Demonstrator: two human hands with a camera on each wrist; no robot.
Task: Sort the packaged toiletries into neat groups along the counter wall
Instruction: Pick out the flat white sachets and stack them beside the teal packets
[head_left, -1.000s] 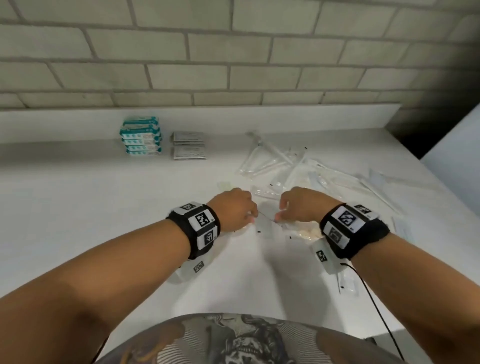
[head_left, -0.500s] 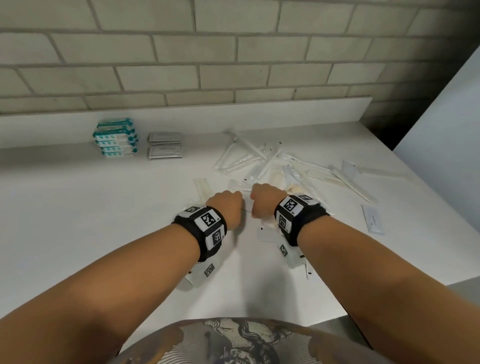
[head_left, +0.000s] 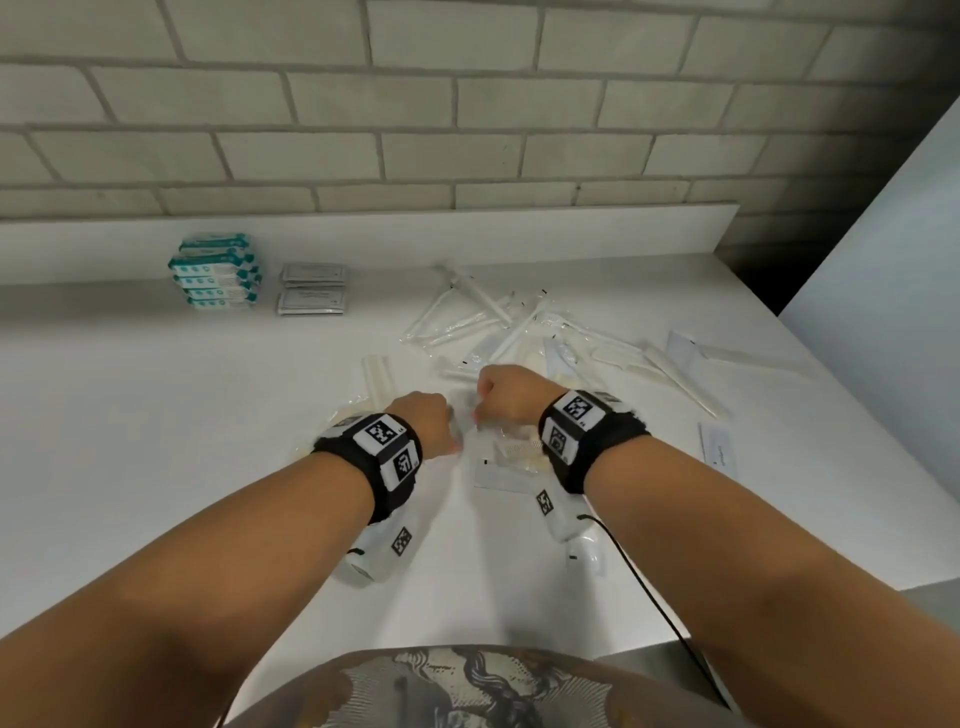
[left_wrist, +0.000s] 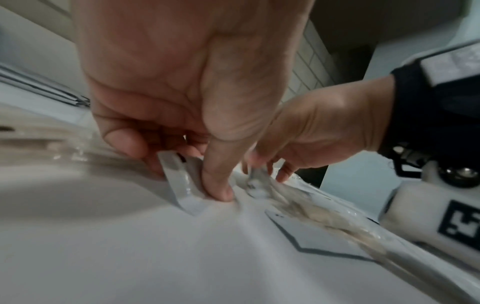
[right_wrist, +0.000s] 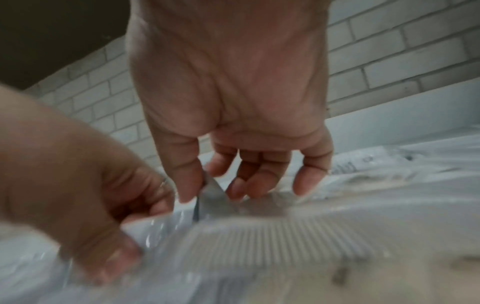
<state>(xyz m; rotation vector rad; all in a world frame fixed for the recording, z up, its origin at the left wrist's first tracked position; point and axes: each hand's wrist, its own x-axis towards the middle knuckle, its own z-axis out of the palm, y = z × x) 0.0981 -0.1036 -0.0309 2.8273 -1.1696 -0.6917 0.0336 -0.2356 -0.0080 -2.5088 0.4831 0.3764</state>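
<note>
My left hand (head_left: 451, 432) and right hand (head_left: 480, 411) meet knuckle to knuckle at the middle of the white counter (head_left: 156, 415). The left thumb and fingers pinch a small flat clear packet (left_wrist: 182, 179) that stands on its edge on the counter. The right thumb and forefinger pinch the corner of another clear packet (right_wrist: 211, 190). A wrapped comb (right_wrist: 272, 236) lies just under the right wrist. Against the wall stand a stack of teal packs (head_left: 215, 273) and a stack of grey sachets (head_left: 311, 288).
A loose heap of clear-wrapped toothbrushes and combs (head_left: 488, 322) spreads behind the hands. Long wrapped combs (head_left: 680, 382) and a small flat packet (head_left: 719, 449) lie at the right, near the counter's right edge. A brick wall (head_left: 467, 104) runs along the back.
Both hands have moved a little away from me and stayed close together, still working at the clear packets. The stacks by the wall have not moved.
</note>
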